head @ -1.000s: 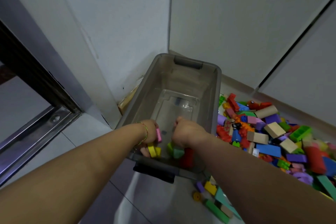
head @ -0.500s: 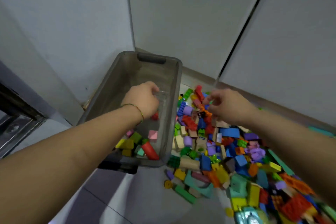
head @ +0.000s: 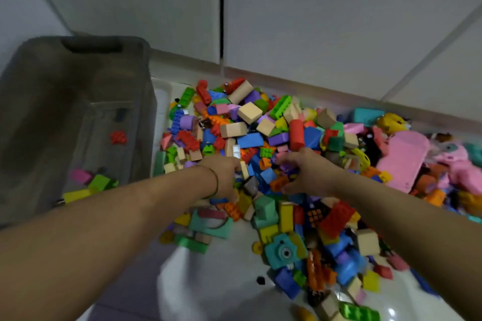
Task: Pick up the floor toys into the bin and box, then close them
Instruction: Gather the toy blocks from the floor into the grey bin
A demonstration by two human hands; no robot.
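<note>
Both hands have left the grey bin (head: 39, 112), which holds only a few pieces, and now the left hand (head: 224, 177) and right hand (head: 307, 174) curl round fresh blocks (head: 250, 112) heaped on the floor (head: 221, 281) just beside it, so filling has barely begun.

Fingertips of left hand (head: 223, 177) and right hand (head: 307, 176) buried in blocks (head: 249, 112) — grip unclear (bin (head: 31, 101) blurred, cropped left)

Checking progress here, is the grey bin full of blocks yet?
No, the bin holds only a few blocks, and a big pile sits on the floor beside it.
</note>
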